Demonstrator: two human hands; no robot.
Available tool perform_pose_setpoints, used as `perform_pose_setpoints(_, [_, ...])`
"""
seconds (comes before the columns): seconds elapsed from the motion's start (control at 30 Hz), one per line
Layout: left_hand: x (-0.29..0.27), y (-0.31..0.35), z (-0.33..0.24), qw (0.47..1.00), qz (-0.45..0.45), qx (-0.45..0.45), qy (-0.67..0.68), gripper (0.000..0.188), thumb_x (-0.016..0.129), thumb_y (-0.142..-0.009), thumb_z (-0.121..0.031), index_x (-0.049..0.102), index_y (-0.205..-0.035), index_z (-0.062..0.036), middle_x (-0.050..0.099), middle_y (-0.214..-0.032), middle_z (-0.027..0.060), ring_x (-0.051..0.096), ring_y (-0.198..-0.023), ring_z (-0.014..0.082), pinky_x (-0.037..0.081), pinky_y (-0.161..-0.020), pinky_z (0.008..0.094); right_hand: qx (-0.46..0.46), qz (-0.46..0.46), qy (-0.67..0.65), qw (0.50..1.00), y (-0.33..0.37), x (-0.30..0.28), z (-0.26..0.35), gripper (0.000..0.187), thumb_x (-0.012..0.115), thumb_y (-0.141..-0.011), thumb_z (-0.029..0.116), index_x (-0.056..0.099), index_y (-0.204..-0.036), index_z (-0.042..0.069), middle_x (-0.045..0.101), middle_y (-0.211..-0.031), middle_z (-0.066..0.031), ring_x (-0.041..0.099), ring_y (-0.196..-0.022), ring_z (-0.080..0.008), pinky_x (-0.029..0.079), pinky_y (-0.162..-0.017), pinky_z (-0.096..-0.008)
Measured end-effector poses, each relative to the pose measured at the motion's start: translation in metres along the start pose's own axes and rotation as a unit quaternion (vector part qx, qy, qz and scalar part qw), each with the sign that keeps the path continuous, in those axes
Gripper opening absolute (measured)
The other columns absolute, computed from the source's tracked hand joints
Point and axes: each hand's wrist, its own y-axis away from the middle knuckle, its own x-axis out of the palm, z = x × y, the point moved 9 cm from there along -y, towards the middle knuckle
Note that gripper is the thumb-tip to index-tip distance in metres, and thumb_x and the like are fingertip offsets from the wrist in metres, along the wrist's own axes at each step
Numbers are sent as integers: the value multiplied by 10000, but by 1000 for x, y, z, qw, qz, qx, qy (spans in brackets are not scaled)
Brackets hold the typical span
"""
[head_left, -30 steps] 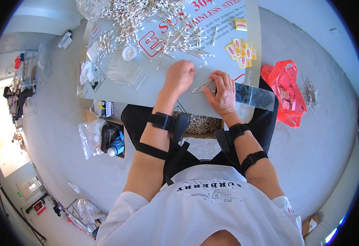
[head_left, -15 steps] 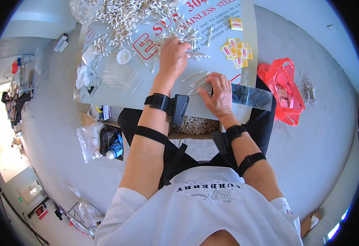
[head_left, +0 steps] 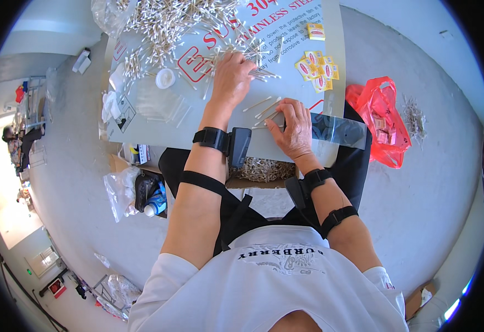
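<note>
My left hand [head_left: 232,78] is at the near edge of loose cotton swabs [head_left: 265,73], its fingers curled down and closed on some of them; the fingertips are partly hidden. Lower right, my right hand [head_left: 294,126] has thumb and fingers bent around the ends of a few cotton swabs [head_left: 265,113] lying near the table's front edge. Beside it, a clear plastic strip [head_left: 339,131] sticks out past the table's right side. A large heap of cotton swabs [head_left: 162,27] covers the far left of the table.
Left of my left hand are a round white tub [head_left: 165,78] and clear bags [head_left: 156,102]. Yellow cards [head_left: 319,70] lie on the right of the table [head_left: 209,124]. Below its front edge is a box of swabs [head_left: 264,170]; a red bag [head_left: 383,122] sits at right.
My left hand has shifted very slightly toward me among the swabs. The right hand keeps its place on the few swabs.
</note>
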Motion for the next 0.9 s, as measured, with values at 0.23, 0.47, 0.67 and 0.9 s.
perform_pose_setpoints(0.23, [7, 5, -3, 1000, -4, -16, 11, 202, 767, -682, -28, 661, -840, -98, 578, -860, 55, 554, -929, 287, 466, -816, 406, -5, -5, -6, 1000, -1, -1, 1, 342, 757, -712, 204, 560, -951, 59, 559, -1080, -109, 536, -1017, -311, 415, -879, -415])
perform_pose_setpoints(0.47, [18, 36, -27, 997, 0, -63, 34, 156, 755, -695, -71, 646, -806, -76, 586, -841, 67, 560, -884, 304, 478, -760, 419, 2, -27, -24, 999, 0, -4, -2, 339, 715, -755, 194, 565, -1025, 54, 556, -1099, -124, 540, -1027, -324, 419, -891, -418])
perform_pose_setpoints(0.67, [15, 26, -21, 990, -54, -87, 96, 146, 729, -688, -28, 635, -796, -57, 592, -826, 106, 561, -879, 328, 468, -769, 435, 5, -35, -9, 999, -1, -6, -1, 355, 686, -791, 183, 572, -1098, 47, 555, -1119, -139, 540, -1047, -337, 426, -906, -428])
perform_pose_setpoints(0.9, [4, -22, 5, 980, -88, -175, -46, 146, 721, -713, -141, 665, -802, -39, 630, -843, 143, 582, -882, 343, 461, -785, 444, 4, -39, 0, 999, 1, -6, -2, 347, 689, -792, 184, 574, -1088, 46, 556, -1110, -142, 545, -1022, -342, 436, -895, -430])
